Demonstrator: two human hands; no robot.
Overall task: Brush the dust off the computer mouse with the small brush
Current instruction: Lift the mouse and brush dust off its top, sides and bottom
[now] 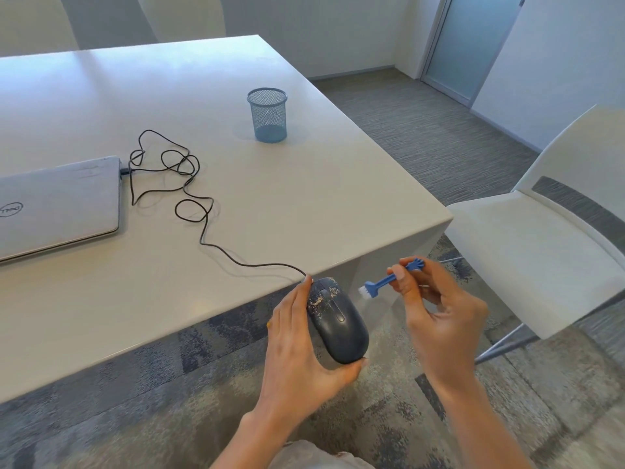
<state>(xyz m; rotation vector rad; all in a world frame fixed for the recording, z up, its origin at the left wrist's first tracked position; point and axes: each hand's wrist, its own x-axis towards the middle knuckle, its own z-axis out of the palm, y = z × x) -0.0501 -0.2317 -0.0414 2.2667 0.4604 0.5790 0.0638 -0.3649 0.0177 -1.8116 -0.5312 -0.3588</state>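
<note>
Table (236, 198): only the laptop (57, 204) (lid closed) and a mesh pen cup (268, 115) sit on it. Neither is near the work.

Mouse (338, 319): off the table, held in the air just past the near edge and over the carpet. My left hand (297, 343) cradles it, with the fingers laid along its left flank up to the nose and the thumb hooked under the tail. The grip is loose and partly open, more a cup than a clamp. I'd judge the shell light, rigid and smooth, so it's probably a bit slick. Holding it by the flanks and tail is right because it keeps the top clear. The buttons and wheel give under load, so brush pressure should stay light. A pale dust patch (319, 299) sits on the front left, around the wheel.

Cable (270, 265): thin and limp, running back in loops to the laptop's side. There's plenty of slack, so I expect no real tug, though it could drag if I turn the mouse far.

Brush (385, 281): blue plastic, tiny, close to weightless. My right hand (439, 319) pinches it mid-handle between thumb and fingertips, the other fingers curled in. The white bristles (363, 292) point at the mouse's front right, near it but not touching. The handle looks thin and could roll in the pinch. Choking up toward the head would give stiffer strokes.
</note>
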